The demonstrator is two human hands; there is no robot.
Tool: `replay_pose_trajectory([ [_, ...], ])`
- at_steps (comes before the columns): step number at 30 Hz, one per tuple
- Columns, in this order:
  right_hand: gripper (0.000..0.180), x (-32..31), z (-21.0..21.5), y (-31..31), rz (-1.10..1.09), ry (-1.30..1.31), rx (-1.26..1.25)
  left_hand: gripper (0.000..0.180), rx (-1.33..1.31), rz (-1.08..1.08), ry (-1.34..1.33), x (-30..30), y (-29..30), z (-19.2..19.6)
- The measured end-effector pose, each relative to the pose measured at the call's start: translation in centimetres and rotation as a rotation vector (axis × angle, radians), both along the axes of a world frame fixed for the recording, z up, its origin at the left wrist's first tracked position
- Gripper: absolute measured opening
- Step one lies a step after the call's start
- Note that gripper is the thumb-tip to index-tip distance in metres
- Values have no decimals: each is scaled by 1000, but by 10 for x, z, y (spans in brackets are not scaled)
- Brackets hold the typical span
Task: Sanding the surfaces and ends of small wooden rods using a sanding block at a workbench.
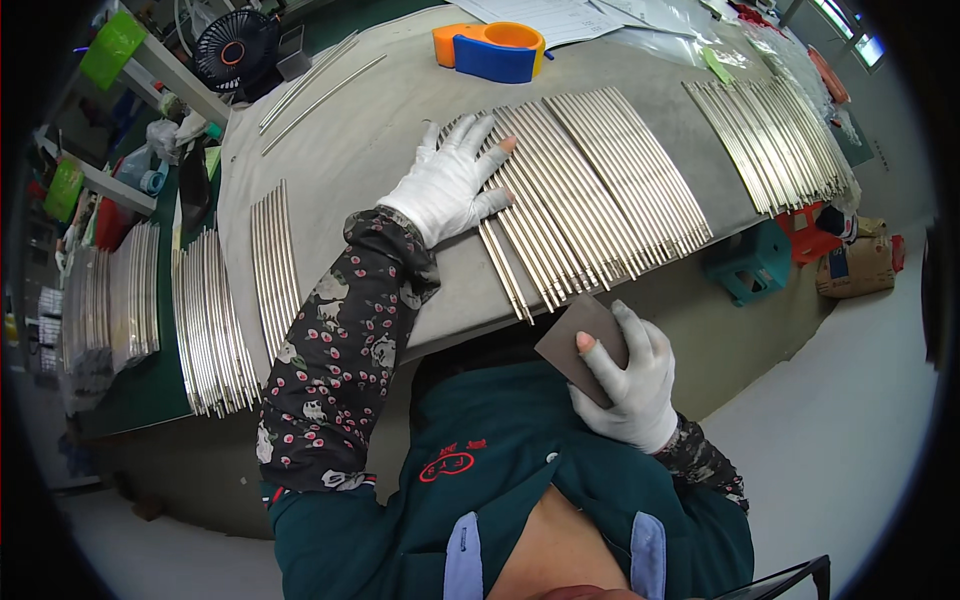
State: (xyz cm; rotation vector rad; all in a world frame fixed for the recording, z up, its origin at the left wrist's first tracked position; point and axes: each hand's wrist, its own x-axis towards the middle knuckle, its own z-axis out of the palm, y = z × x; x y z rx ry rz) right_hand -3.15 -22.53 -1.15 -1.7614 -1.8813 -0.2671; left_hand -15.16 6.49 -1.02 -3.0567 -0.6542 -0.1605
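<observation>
My left hand, in a white glove with bare fingertips on some fingers, lies with spread fingers over the left edge of a row of thin silver metal rods. The rods lie side by side on the grey table, their near ends close to its front edge. In front of that edge, my right hand, gloved the same way, is closed on a flat, grey-brown, square-cornered pad. Its thumb presses on the pad's face, and the pad is apart from the rods. The fingers behind the pad are partly hidden.
More rods lie in a bundle at the right, a small group at the left, and stacks on a green surface. A blue and orange tape dispenser and papers are at the back. A teal stool stands below the table.
</observation>
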Motion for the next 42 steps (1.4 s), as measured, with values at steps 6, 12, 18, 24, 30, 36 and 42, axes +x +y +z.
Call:
replay_pose_trajectory([
  [6, 78, -3, -1, 4, 49, 4, -2, 68, 6, 14, 16, 8, -2, 2],
  [12, 66, -4, -3, 7, 17, -79, 40, 69, -60, 328, -164, -2, 17, -2],
  [18, 66, -4, -4, 10, 21, -69, 42, 69, -18, 260, -140, -7, 14, -1],
  [24, 66, 7, 7, 12, 7, 35, 75, 73, 33, 278, -151, -6, -4, 2],
  [30, 74, -10, 17, 22, 207, 188, -99, 73, 7, -97, -25, 6, -33, -1],
  [36, 64, 41, 22, 30, -224, -97, 64, 72, -2, -109, -51, 3, -32, -3],
  [42, 59, 16, 25, 28, -13, -4, -69, 73, 14, -113, -13, 0, -34, 0],
])
